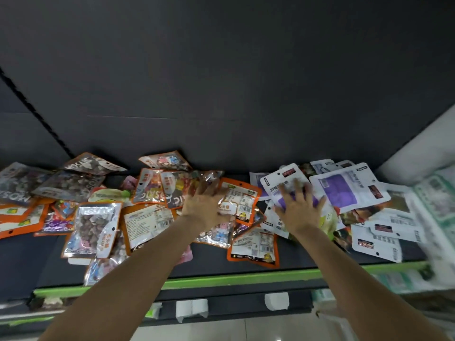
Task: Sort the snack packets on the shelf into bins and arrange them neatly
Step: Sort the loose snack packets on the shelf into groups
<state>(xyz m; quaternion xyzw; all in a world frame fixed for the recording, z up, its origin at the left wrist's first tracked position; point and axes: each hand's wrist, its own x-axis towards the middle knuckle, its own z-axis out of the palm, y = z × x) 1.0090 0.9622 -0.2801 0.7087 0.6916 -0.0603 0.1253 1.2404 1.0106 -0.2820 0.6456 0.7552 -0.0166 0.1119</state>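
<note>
Now both arms reaching up from the bottom of the frame onto a dark shelf [49, 264] with a green front edge [246, 276]; hands apart from each other, about mid-frame. Left hand [205, 205] at centre, fingers spread and laid on a clear crinkled packet [209, 179] and the orange-edged packet [240, 200] just beside it; cannot tell if gripping or only pressing. Right hand [299, 210] to the right of centre, fingers spread flat on a white and purple packet [285, 185]. Snack packets scattered loose over the shelf; orange and clear ones heaped [98, 217] in the left and centre part, white ones with purple panels [344, 188] in the right part, many overlapping. Dark panel [221, 82] filling the upper half of the frame. White price tags [277, 301] on the lower rail near the bottom. Right edge of the frame blurred.
</note>
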